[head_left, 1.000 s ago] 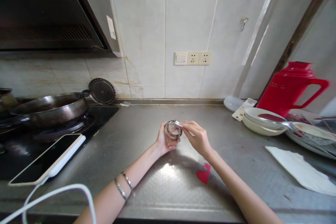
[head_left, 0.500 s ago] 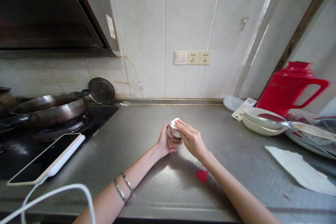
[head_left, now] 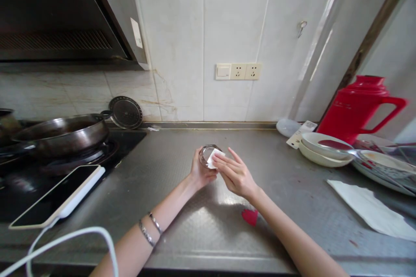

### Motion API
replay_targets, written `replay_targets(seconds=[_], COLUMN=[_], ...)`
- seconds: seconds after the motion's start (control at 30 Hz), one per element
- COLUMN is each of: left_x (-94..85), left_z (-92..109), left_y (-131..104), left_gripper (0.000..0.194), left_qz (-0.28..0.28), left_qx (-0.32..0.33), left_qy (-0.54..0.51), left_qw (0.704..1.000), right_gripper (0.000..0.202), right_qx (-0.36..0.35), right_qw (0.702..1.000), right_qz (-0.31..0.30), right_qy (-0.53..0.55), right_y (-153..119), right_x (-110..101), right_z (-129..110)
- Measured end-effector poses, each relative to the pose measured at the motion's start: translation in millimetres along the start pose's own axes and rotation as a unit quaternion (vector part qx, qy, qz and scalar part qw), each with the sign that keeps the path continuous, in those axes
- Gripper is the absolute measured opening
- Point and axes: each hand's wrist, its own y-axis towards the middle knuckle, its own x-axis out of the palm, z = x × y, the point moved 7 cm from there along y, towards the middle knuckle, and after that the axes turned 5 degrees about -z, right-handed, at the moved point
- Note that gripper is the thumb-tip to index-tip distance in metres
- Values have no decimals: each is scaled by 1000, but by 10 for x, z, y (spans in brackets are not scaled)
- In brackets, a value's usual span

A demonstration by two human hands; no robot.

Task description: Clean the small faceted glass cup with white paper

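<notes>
Over the middle of the metal counter, my left hand (head_left: 200, 173) is wrapped round the side of a small clear glass cup (head_left: 204, 154). Its round mouth tilts toward me. My right hand (head_left: 238, 177) presses a folded white tissue (head_left: 213, 158) against the near right part of the cup's rim. The thumb of that hand is mostly hidden, and its index finger sticks out a little. Below my right wrist, a red heart-shaped piece (head_left: 249, 216) lies on the counter.
On the left are a gas stove (head_left: 19, 190) with a pan (head_left: 65, 134), and a phone (head_left: 55, 197) with a white cable (head_left: 81, 230). To the right stand a red thermos (head_left: 354, 106), stacked bowls (head_left: 320, 156) and a flat paper towel (head_left: 370, 207).
The tissue has moved from the cup's far edge down to its near right rim. The cup has turned, so its mouth faces me more. Both hands have shifted slightly.
</notes>
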Motion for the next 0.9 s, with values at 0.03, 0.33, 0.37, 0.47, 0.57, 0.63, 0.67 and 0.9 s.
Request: replay_targets(seconds=[0.03,0.33,0.37,0.47,0.57,0.63,0.67,0.9], left_x=[24,17,-13,-54,-62,-71,-71,58], left_z=[-11,-250,-255,-230,-169,-109,-77,-16], left_y=[-5,74,88,103,74,42,27,-12], left_gripper=[62,53,51,45,43,44,44,63], left_qz=[-8,8,19,27,27,36,39,-10], left_qx=[-6,-28,-21,3,19,29,33,-2], left_qy=[14,8,-2,-43,-72,-72,-69,19], left_qw=[1000,1000,1000,999,997,996,996,1000], right_gripper=[37,39,39,41,39,37,36,34], right_qx=[7,77,75,61,42,26,20,64], right_qw=[1000,995,995,996,997,998,999,996], right_qz=[9,62,55,43,36,32,31,50], right_qy=[-9,20,31,53,54,42,34,-43], right_y=[-4,57,66,77,78,76,72,-22], right_x=[-21,45,66,103,100,75,54,-78], right_z=[30,93,70,-11,-78,-101,-100,162])
